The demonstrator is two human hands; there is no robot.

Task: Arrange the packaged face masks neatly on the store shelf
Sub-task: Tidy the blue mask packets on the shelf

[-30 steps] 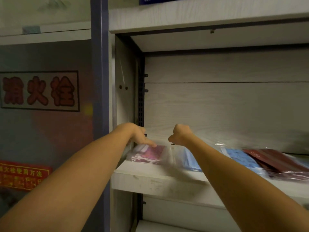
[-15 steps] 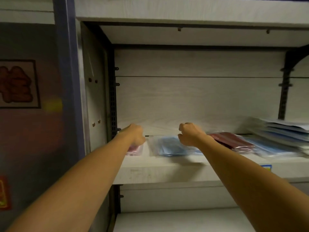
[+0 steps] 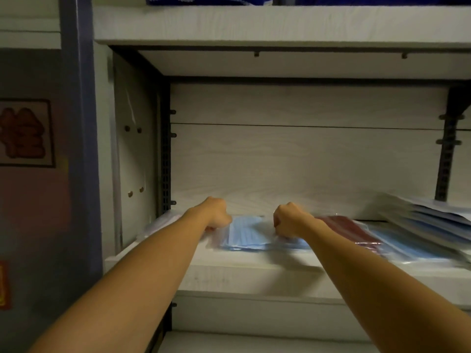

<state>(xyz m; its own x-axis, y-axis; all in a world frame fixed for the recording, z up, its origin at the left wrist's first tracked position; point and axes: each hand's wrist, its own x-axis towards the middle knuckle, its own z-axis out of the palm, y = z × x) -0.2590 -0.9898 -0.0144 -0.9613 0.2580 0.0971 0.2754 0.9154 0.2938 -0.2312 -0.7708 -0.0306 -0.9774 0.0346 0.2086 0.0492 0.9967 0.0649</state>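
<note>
A clear pack of blue face masks [image 3: 246, 234] lies flat on the pale wooden shelf [image 3: 229, 266]. My left hand [image 3: 216, 212] has its fingers curled down on the pack's left edge, and my right hand [image 3: 288, 220] curls onto its right edge. Under my left forearm a pink-and-clear pack [image 3: 158, 225] lies at the shelf's far left, mostly hidden. Right of my right hand sits a dark red pack [image 3: 349, 228], then more blue packs [image 3: 407, 243] overlapping one another.
A fanned stack of flat packs [image 3: 428, 217] rests at the shelf's right end. The shelf's side panel [image 3: 132, 154] stands close on the left. Another shelf board [image 3: 280, 24] hangs overhead, and a lower shelf [image 3: 254, 342] shows below.
Both hands have closed in on the blue pack, the left one moving right off the pink pack. My view has shifted a little, bringing the shelf closer.
</note>
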